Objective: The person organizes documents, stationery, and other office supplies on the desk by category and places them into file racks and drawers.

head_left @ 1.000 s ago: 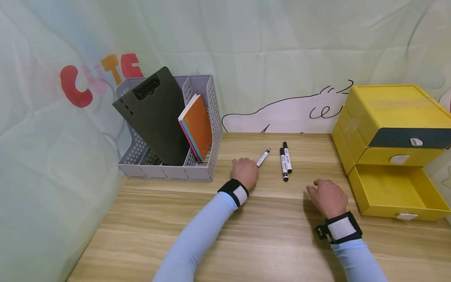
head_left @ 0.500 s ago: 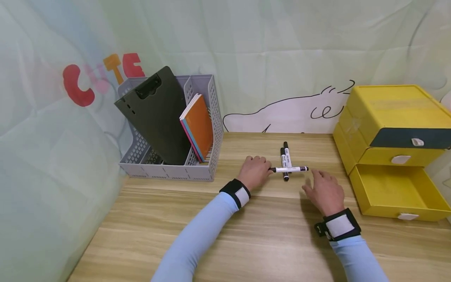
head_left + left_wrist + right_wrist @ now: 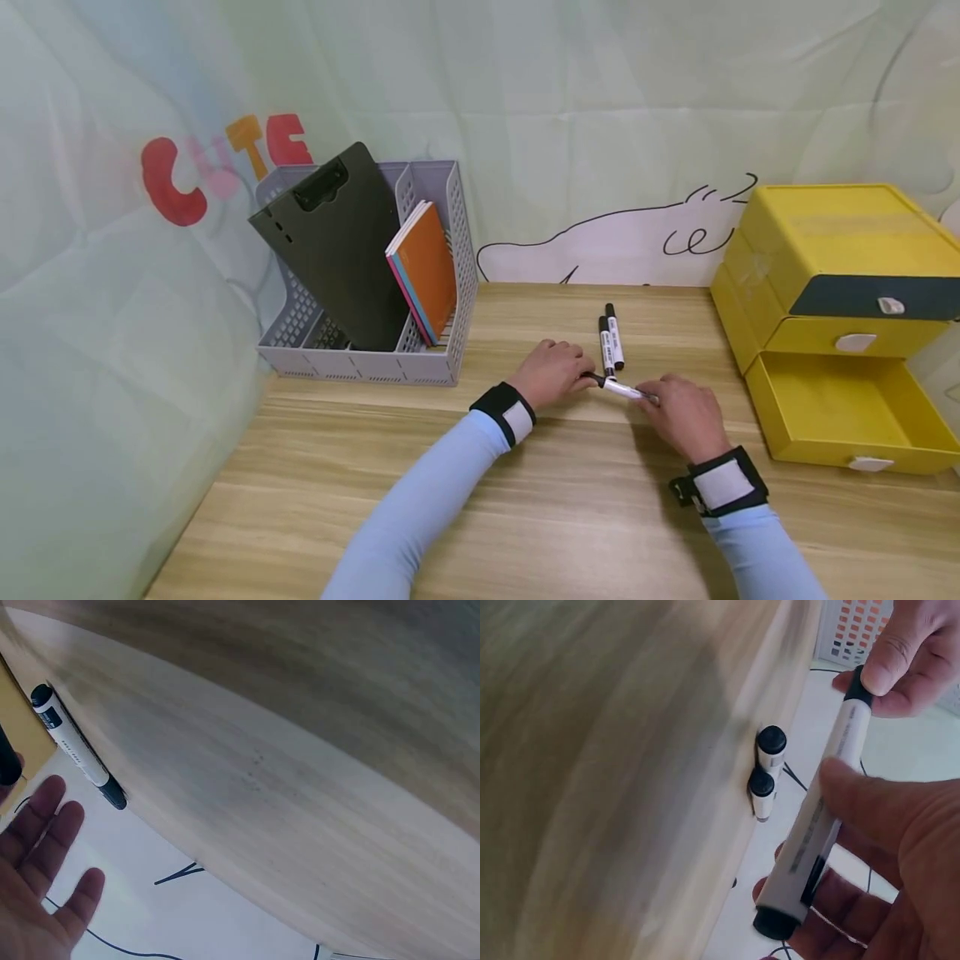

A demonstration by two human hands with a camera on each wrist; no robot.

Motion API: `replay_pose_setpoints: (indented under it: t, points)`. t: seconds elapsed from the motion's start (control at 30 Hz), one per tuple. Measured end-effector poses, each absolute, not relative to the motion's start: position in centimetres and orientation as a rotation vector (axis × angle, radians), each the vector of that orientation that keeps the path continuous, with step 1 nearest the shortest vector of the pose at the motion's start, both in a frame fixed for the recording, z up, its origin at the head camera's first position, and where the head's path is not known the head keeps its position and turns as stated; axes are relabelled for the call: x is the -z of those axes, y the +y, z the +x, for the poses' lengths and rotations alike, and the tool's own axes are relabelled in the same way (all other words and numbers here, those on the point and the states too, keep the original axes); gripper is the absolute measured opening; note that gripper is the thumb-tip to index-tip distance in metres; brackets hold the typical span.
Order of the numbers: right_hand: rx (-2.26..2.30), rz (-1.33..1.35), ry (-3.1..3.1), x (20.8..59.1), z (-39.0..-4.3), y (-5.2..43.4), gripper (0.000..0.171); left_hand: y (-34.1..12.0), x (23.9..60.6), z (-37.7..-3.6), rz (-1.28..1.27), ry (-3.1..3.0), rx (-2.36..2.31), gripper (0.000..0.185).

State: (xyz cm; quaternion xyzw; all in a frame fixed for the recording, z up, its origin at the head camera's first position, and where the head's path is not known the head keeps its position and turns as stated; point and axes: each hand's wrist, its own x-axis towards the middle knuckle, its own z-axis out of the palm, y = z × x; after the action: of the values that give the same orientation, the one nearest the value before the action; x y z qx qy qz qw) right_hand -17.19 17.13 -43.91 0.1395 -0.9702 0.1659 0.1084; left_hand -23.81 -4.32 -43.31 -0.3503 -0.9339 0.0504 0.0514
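Note:
Between my two hands is a white marker (image 3: 621, 389) with black ends, lifted off the table. My left hand (image 3: 551, 372) pinches its black cap between thumb and finger, as the right wrist view shows. My right hand (image 3: 684, 413) grips the barrel, thumb on top and fingers curled underneath; the marker (image 3: 814, 817) slants across the right wrist view. Just beyond lie two more markers, one nearer (image 3: 606, 343) and one farther right (image 3: 615, 333), side by side. Only the dark end of the held marker (image 3: 7, 761) shows at the left wrist view's edge.
At the left stands a grey perforated file rack (image 3: 360, 367) with a black clipboard (image 3: 341, 250) and several thin books (image 3: 427, 271). A yellow drawer unit (image 3: 847, 242) stands right, its bottom drawer (image 3: 840, 400) pulled out. A printed cloth (image 3: 570, 125) hangs behind the wooden table (image 3: 585, 517).
My left hand picked up the left-hand marker and moved it right, past the other two. It then came closer to me, and my right hand took hold of its other end.

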Motion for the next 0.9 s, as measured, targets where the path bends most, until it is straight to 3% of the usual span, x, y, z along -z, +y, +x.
replay_pose_setpoints:
  t: [0.23,0.5,0.9]
  points:
    - [-0.502,0.291,-2.925,43.1,-17.1,17.8,0.018,-4.8,43.6,-23.8,-0.665,-3.015,-0.156,0.058]
    - [-0.551,0.136,-2.956,41.7,-16.6,19.5,0.022,-6.2,43.2,-23.5,-0.173,-3.101,-0.222,0.059]
    - [-0.572,-0.151,-3.000,39.6,-15.0,23.8,0.032,-6.4,42.6,-23.1,-0.117,-3.164,-0.174,0.057]
